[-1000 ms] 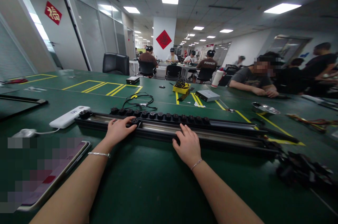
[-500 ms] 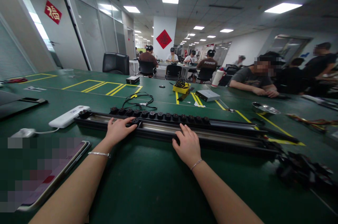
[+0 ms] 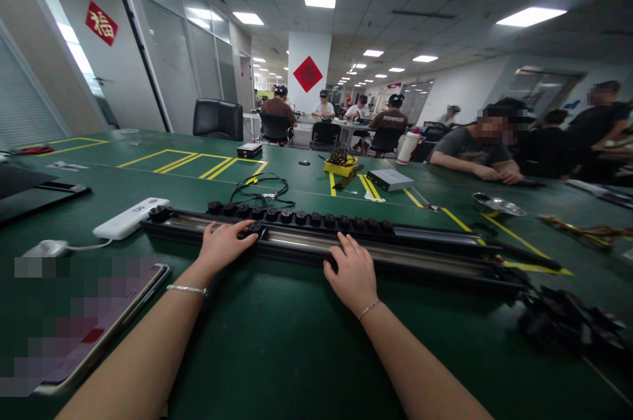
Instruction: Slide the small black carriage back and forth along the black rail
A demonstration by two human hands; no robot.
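A long black rail (image 3: 425,260) with a shiny metal strip down its middle lies across the table in front of me. My left hand (image 3: 223,250) is on the rail's left part, its thumb and index finger closed around a black socket-like module (image 3: 254,229) seated in the channel. Further right, my right hand (image 3: 352,268) grips the rail, fingers over the top and thumb at the near side. Behind it lies a second black rail (image 3: 440,235), with several round black modules (image 3: 300,216) in a row along its left part. The undersides of my fingers are hidden.
On the left are a white power bank (image 3: 131,219), a white charger (image 3: 47,248) and a phone (image 3: 106,334). Black parts (image 3: 573,321) lie right of the rail. Beyond are a cable (image 3: 262,188), a yellow box (image 3: 339,163) and a metal bowl (image 3: 499,204). A person (image 3: 475,150) sits across.
Both hands keep the same places on the rail. The view has shifted very slightly; nothing else has visibly moved.
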